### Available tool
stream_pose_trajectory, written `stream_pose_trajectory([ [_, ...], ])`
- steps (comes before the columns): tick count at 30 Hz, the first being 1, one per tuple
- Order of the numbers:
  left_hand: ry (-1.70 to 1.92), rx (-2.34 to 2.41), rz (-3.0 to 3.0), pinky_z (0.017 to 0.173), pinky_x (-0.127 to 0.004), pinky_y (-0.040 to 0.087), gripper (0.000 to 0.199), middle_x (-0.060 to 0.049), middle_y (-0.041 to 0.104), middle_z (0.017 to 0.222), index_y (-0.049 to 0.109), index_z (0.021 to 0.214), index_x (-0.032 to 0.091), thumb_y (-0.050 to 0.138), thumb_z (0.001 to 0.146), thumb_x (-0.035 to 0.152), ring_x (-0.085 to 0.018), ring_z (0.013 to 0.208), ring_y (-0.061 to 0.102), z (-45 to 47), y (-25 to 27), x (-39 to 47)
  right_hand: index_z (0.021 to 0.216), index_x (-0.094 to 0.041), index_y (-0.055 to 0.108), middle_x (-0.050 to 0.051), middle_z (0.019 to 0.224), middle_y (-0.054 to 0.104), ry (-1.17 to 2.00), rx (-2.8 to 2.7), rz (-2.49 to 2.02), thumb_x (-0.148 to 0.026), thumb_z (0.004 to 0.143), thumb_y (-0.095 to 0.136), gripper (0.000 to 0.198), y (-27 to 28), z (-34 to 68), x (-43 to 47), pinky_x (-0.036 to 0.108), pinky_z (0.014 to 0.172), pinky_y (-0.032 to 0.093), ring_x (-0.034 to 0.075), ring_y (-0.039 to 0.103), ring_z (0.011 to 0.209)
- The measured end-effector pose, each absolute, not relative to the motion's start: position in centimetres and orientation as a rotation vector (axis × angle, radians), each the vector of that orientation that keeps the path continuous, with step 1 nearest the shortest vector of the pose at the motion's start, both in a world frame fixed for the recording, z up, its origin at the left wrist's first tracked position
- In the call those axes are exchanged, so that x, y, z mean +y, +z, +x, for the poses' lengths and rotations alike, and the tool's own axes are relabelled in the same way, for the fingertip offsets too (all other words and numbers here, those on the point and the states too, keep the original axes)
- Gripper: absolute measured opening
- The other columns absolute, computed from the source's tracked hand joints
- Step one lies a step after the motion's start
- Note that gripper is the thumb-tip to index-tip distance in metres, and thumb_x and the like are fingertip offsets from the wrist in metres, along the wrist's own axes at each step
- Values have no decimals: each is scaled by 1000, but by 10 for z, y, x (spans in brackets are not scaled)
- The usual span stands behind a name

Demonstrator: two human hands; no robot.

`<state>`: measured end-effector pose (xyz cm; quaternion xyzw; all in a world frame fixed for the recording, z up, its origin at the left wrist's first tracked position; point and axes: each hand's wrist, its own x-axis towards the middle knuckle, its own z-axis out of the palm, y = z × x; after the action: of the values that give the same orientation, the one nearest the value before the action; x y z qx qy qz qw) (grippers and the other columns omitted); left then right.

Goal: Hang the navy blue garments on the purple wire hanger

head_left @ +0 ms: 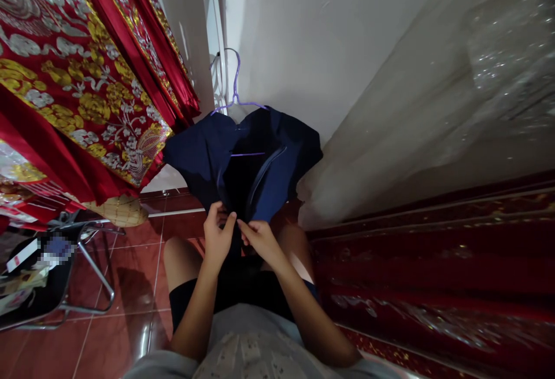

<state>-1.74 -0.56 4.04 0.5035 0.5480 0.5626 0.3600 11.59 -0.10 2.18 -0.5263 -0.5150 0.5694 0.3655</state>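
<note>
A dark blue garment (281, 165) hangs in front of me on a thin purple hanger (235, 99). Its opening gapes in the middle, with a zipper (262, 172) running along the right edge. At the lower end of that opening, my left hand (218, 233) has its fingers closed on the cloth, thumb pressed inward. Close beside it, my right hand (262, 241) pinches at the same spot from the right. Whether a zipper pull sits between those fingertips is too dark to tell. The garment's lower part falls between my knees.
Red garments with gold and silver embroidery (99, 78) hang at the left. Under them stands a black folding chair (56, 286) with items on it. Sheer white fabric (381, 124) and dark red cloth (411, 269) fill the right. Behind is a pale wall (312, 32); red tiles (130, 280) cover the floor.
</note>
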Motion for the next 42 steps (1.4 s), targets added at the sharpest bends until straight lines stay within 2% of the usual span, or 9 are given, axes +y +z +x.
stream_pose_trajectory([
  [4, 1417, 1265, 1316, 84, -29, 53, 16, -4, 69, 92, 67, 105, 20, 56, 96, 27, -17, 87, 68, -25, 28, -11, 60, -19, 63, 3, 52, 58, 1378, -1313, -1310, -74, 85, 57, 61, 24, 116, -1, 27, 52, 37, 12, 49, 48],
  [9, 1361, 1268, 1448, 97, -35, 51, 35, -6, 70, 107, 62, 119, 21, 64, 86, 14, -20, 104, 68, -25, 21, -9, 62, -19, 61, 2, 55, 58, 1415, -1262, -1202, -72, 84, 59, 57, 31, 109, 0, 28, 55, 40, 12, 49, 51],
  [16, 1439, 1199, 1362, 82, -29, 50, 34, 3, 63, 82, 48, 119, 23, 63, 89, 16, -14, 78, 64, -15, 20, -6, 68, -16, 68, 0, 56, 59, 1597, -1138, -1099, -54, 78, 67, 40, 43, 112, 5, 25, 48, 29, 8, 42, 47],
  [24, 1410, 1384, 1440, 78, -28, 47, 33, 2, 60, 83, 47, 104, 22, 64, 78, 9, -15, 77, 63, -8, 9, 1, 72, -13, 72, -1, 54, 57, 1599, -980, -931, -48, 67, 80, 37, 102, 128, 73, 21, 41, 17, 4, 35, 41],
  [30, 1388, 1411, 1561, 73, -26, 45, 25, 3, 56, 80, 53, 97, 22, 63, 78, 10, -14, 72, 58, -4, 4, 11, 73, -14, 65, -2, 58, 57, 1401, -1076, -817, -40, 88, 70, 31, 185, 114, 141, 18, 39, 21, 2, 37, 41],
  [34, 1336, 1296, 1692, 83, -30, 51, 36, -1, 65, 88, 54, 120, 22, 62, 86, 14, -17, 82, 66, -14, 33, 27, 76, -14, 66, -2, 59, 59, 1306, -1237, -768, -46, 93, 66, 37, 192, 103, 126, 17, 40, 26, 3, 42, 42],
  [38, 1612, 1163, 1817, 96, -35, 51, 41, -8, 69, 108, 53, 137, 24, 60, 97, 29, -20, 100, 66, -30, 101, 59, 72, -15, 65, -2, 56, 58, 1204, -1310, -787, -49, 93, 65, 40, 184, 112, 107, 18, 41, 30, 4, 44, 42],
  [40, 1670, 1107, 1935, 96, -34, 50, 35, -7, 68, 104, 60, 133, 24, 59, 99, 34, -19, 97, 64, -34, 138, 76, 71, -15, 65, -2, 56, 58, 1167, -1364, -788, -48, 93, 64, 40, 186, 118, 102, 18, 43, 32, 4, 45, 44],
  [42, 1611, 1106, 2121, 93, -32, 50, 24, -6, 67, 101, 67, 117, 21, 56, 101, 36, -18, 94, 63, -34, 167, 88, 71, -16, 66, -2, 57, 59, 1124, -1420, -776, -49, 94, 64, 40, 189, 123, 100, 19, 45, 34, 5, 46, 46],
])
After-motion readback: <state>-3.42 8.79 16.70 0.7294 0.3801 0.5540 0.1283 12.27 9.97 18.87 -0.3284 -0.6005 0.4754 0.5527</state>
